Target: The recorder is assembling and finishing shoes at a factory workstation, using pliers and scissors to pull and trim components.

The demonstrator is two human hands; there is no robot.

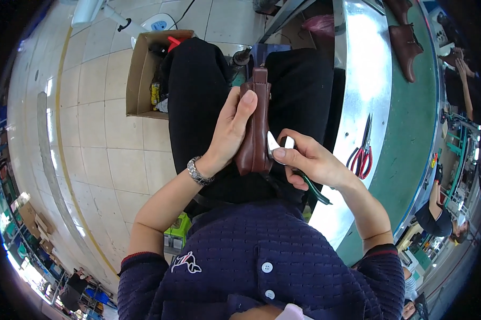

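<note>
Dark brown leather shoe; black trousers; navy shirt patterned with small dashes (its buttons are white); red-handled scissors; green belt; pale tiled floor.

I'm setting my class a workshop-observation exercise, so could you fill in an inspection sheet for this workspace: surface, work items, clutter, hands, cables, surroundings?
Surface: shiny metal strip beside a green worktop.
Work items: brown leather shoe above the lap; green-handled tool, its pale tip at the shoe's side.
Clutter: red-handled scissors on the metal; brown boot on the green; cardboard box of mixed items beside the left leg.
Hands: left hand grips the shoe; right hand grips the tool.
Cables: thin black cable near a white-and-blue device.
Surroundings: tiled floor; other people at the right edge.
</note>
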